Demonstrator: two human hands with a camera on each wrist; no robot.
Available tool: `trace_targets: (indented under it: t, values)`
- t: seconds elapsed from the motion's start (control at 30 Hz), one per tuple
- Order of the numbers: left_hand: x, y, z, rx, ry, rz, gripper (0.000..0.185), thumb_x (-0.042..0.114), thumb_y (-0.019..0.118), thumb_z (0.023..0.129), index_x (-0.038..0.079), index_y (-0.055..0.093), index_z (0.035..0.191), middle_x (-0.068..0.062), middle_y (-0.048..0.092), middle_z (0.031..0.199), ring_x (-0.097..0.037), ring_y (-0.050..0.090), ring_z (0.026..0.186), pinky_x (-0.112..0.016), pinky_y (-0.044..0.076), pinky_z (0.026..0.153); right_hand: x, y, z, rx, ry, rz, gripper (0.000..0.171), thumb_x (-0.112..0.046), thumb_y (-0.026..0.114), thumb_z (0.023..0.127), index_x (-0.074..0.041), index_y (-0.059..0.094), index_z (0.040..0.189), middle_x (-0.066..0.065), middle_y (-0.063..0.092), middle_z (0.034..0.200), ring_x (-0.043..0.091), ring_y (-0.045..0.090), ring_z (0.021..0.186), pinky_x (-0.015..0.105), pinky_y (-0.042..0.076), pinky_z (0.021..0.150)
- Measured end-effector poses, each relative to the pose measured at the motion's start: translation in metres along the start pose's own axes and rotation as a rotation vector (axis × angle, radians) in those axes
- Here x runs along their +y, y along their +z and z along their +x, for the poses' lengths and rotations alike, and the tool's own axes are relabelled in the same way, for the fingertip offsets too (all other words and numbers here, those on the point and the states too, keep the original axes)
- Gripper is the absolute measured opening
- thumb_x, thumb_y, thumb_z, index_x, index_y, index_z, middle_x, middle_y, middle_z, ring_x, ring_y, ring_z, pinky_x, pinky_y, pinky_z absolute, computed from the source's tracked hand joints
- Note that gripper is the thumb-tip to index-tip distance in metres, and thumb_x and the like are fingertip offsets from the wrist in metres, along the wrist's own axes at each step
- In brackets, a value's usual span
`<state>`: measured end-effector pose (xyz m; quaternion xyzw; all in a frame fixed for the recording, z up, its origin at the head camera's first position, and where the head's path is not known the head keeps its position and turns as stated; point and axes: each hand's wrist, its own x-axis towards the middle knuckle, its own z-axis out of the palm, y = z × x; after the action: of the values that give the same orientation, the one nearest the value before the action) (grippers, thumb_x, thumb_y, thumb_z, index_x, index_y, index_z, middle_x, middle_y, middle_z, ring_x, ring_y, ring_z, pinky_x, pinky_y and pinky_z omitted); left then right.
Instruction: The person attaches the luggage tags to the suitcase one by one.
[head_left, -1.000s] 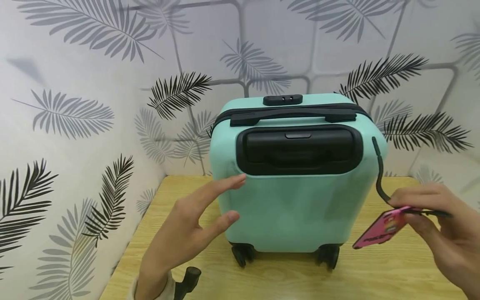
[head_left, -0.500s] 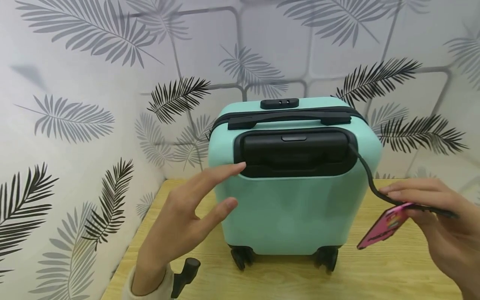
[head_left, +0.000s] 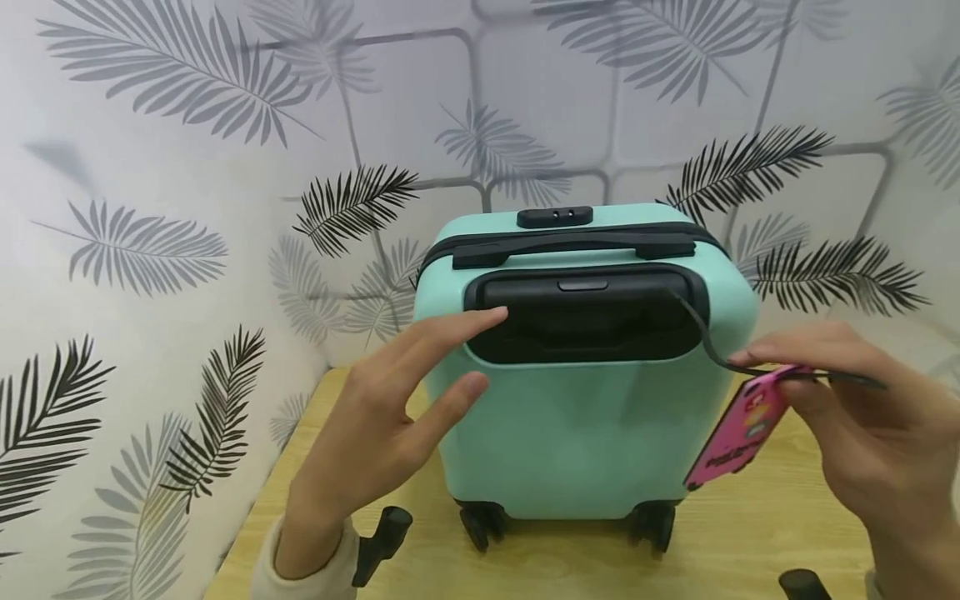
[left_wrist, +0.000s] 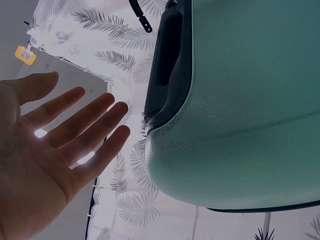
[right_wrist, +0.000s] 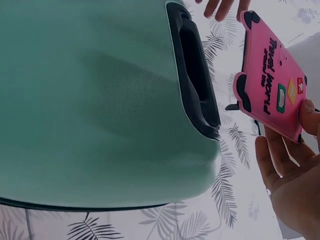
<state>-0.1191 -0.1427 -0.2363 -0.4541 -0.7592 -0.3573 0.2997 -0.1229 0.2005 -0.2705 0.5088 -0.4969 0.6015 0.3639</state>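
Note:
A mint-green suitcase stands upright on the table, with a black carry handle across its top and a black recessed grip below. My right hand, at the suitcase's right, pinches a pink luggage tag between thumb and fingers. The tag's printed face shows in the right wrist view, with "Travel" lettering. From those fingers a thin black strap reaches in front of the recess, its end loose. At the suitcase's left, my left hand holds nothing; the left wrist view shows its fingers spread, apart from the shell.
A black combination lock tops the suitcase, and dark wheels support it on the wood-grain table. Feather-patterned walls stand behind and to the left. Black stalks show near both wrists.
My right hand has come up and left with the luggage tag, whose strap end has moved from the suitcase's right corner to before the recess. My left fingertips have risen slightly.

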Motion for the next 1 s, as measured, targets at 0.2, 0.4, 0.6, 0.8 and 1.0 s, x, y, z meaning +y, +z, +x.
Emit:
trace_targets:
  t: [0.2,0.4,0.6,0.8,1.0]
  values:
    - [-0.004,0.004,0.0,-0.01,-0.022,-0.016,0.043,0.01,0.066,0.101,0.007,0.06,0.144,-0.005,0.063,0.144,-0.021,0.057,0.136,-0.037,0.045,0.114,0.006,0.007,0.001,0.021,0.015,0.006,0.02,0.014,0.068,0.092,0.03,0.06,0.101,0.029,0.072,0.1,0.025,0.067,0.091,0.021,0.054,0.072]
    - [-0.015,0.003,0.003,-0.021,-0.042,-0.039,0.046,0.004,0.068,0.098,0.005,0.06,0.143,-0.007,0.066,0.14,-0.019,0.06,0.132,-0.036,0.047,0.111,0.011,0.011,0.006,0.012,0.024,-0.011,0.02,0.013,0.068,0.093,0.028,0.061,0.104,0.028,0.072,0.099,0.024,0.066,0.087,0.027,0.051,0.091]
    - [-0.02,0.0,0.016,-0.008,-0.014,-0.036,0.044,0.003,0.069,0.098,0.004,0.061,0.141,-0.008,0.071,0.126,-0.019,0.066,0.119,-0.036,0.051,0.101,0.016,0.017,0.014,0.039,0.015,0.023,0.02,0.014,0.067,0.092,0.028,0.06,0.104,0.028,0.072,0.095,0.021,0.069,0.079,0.022,0.053,0.073]
    - [-0.024,-0.005,0.034,-0.014,0.01,-0.03,0.041,0.004,0.067,0.1,0.004,0.062,0.141,-0.009,0.072,0.122,-0.019,0.067,0.115,-0.035,0.053,0.099,0.018,0.026,0.026,0.066,0.011,0.015,0.018,0.012,0.067,0.094,0.027,0.061,0.103,0.023,0.074,0.097,0.015,0.069,0.071,0.018,0.053,0.065]
    - [-0.033,-0.009,0.046,-0.026,-0.039,-0.006,0.039,0.008,0.067,0.102,0.006,0.063,0.14,-0.008,0.072,0.121,-0.014,0.067,0.11,-0.034,0.054,0.095,0.028,0.025,0.035,0.072,0.038,-0.076,0.019,0.009,0.069,0.094,0.025,0.063,0.103,0.019,0.075,0.1,0.018,0.073,0.085,0.022,0.053,0.08]
